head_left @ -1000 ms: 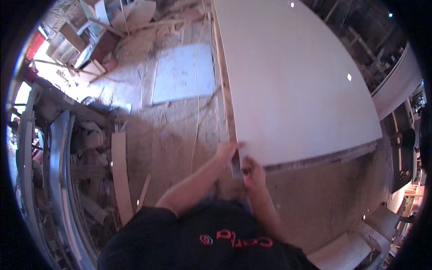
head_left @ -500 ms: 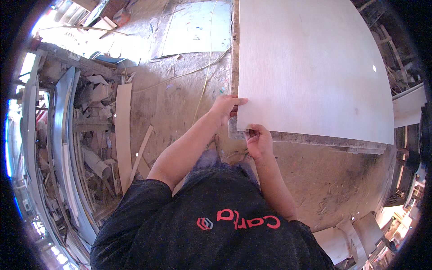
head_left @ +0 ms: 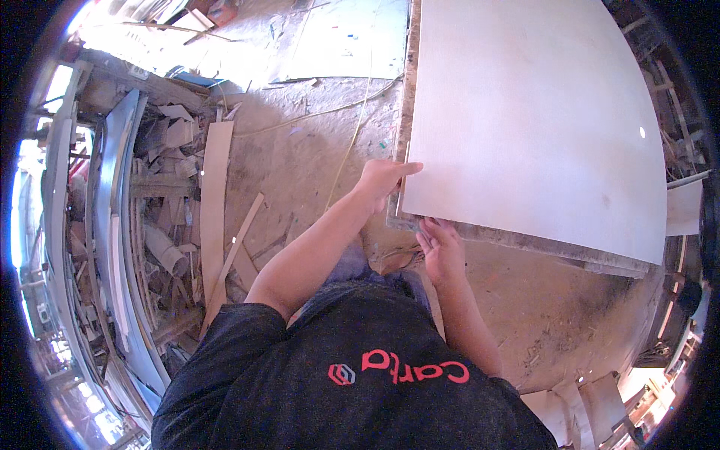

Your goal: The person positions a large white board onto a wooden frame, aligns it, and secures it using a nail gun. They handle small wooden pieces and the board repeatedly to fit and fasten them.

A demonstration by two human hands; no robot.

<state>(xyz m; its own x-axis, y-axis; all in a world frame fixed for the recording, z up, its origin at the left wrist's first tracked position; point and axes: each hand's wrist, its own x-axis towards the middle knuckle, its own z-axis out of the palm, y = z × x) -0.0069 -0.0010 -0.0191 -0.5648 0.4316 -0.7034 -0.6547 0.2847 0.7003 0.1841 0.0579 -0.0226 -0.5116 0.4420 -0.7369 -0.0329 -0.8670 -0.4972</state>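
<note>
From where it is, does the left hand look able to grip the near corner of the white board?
Probably yes: the left hand already rests on the white board's left edge at that corner, with nothing between; the right hand is at the near edge.

Two hands show: the left hand [head_left: 382,182] and the right hand [head_left: 441,251]. One large white board [head_left: 525,120] lies there. One flat pale sheet [head_left: 345,37] rests on the floor, beside two long wooden planks [head_left: 214,187].

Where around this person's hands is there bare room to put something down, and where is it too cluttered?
The white board is bare across its whole top. The dusty floor between the board's left edge and the leaning plank is mostly open, crossed by a thin cord. The floor below the board's near edge, right of the right hand, is also bare. The scrap pile at left is crowded.
</note>
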